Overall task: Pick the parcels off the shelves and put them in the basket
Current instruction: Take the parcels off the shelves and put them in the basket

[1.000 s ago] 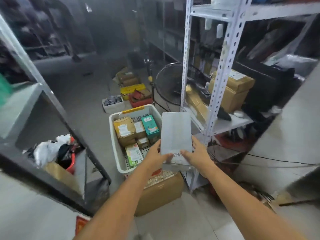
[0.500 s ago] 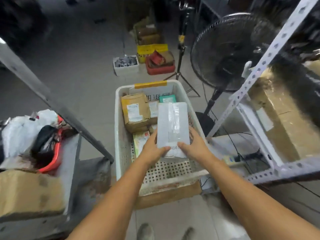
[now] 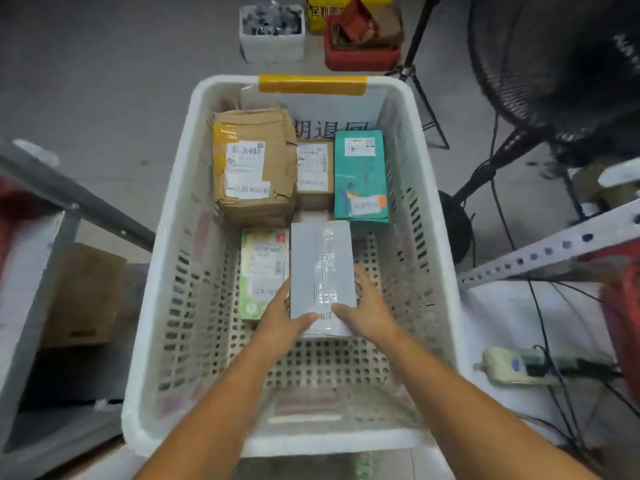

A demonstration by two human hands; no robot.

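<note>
Down at 6 o'clock, two bare arms reach over the near rim of the white basket point(image 3: 329, 441); the left hand point(image 3: 280, 317) and the right hand point(image 3: 367, 313) each pinch a near corner of the grey parcel point(image 3: 320, 268), thumb on top, other fingers curled round its side; both hands are just as near. From the fingers the parcel runs long and flat toward 12 o'clock; I cannot tell if it touches the holey basket bottom yet. Just beside it at 9 o'clock lies a green and white parcel point(image 3: 263, 271); at 3 o'clock the bottom is bare, so I think it can lie flat there. Farther on, a brown parcel point(image 3: 254, 168), a small brown box point(image 3: 313, 171) and a teal parcel point(image 3: 360, 174) fill the far end; pushing forward looks tight. Outside at 2 o'clock stands a black fan point(image 3: 554, 64).
</note>
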